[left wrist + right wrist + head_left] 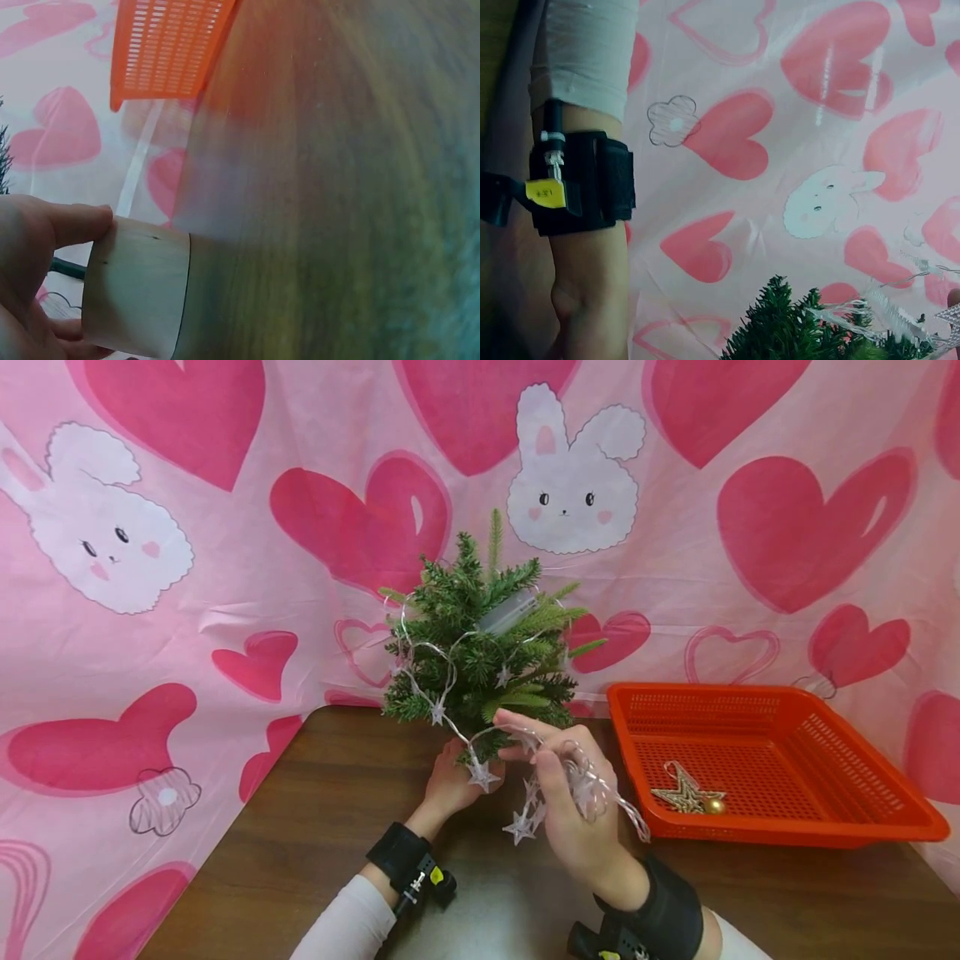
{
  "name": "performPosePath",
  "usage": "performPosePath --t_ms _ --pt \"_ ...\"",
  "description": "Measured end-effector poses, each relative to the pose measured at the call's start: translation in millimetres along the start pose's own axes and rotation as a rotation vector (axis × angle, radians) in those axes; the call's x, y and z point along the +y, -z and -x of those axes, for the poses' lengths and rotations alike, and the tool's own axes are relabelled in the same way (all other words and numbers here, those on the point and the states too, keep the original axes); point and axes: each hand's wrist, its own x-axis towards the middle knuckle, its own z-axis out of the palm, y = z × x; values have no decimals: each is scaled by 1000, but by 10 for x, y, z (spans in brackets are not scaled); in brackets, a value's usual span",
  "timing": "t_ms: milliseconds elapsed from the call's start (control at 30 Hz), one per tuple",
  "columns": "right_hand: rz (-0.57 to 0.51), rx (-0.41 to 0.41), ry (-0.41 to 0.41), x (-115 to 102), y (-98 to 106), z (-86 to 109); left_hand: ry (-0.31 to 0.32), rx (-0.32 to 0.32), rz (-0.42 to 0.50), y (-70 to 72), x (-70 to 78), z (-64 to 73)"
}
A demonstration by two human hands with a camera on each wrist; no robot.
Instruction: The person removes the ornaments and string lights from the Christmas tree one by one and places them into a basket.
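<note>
Gripping pale wooden base (139, 289) with left hand (452, 779) — likely to steady small green tree (476, 675) on tabletop (352, 760). Holding bunched star-light string (519, 828) in right hand (583, 827), perhaps against tangling — draped partly across tree's front, with clear plastic box (507, 612) lodged there, probably as anchor.

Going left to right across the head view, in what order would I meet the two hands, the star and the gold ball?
Left hand → right hand → star → gold ball.
</note>
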Motion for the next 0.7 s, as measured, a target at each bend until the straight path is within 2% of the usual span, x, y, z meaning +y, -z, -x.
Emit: performPosePath --t_ms 33,100,167,267,300,367,400,433,500,633,700 --pt "-3 -6 2 1 -4 6 -12 -4 13 -9 -20 -12" --pt "-22 -15 -19 5 -7 20 -50 -20 107 -16 -58 -42" --pt "-38 -21 -56 15 -2 34 -83 -57 250 -7 -88 -76" --pt "-98 -17 -127 44 20 53 -32 -133 443 31 -127 -108" --pt "-119 -17 -144 55 26 57 1 -152 462 47 -137 -114" --pt "-174 -20 -173 83 40 65 83 -178 469 73 -156 -118" --pt "-201 -23 -191 98 48 69 97 -188 449 88 -159 -122" --pt "-222 -27 -210 110 54 72 101 -198 406 99 -163 -126" --pt "-258 -24 -255 131 65 78 109 -219 382 113 -168 -127" --pt "-298 -3 -359 152 84 88 111 -243 378 119 -168 -125" --pt "-307 1 -382 159 89 93 102 -230 374 114 -167 -120"
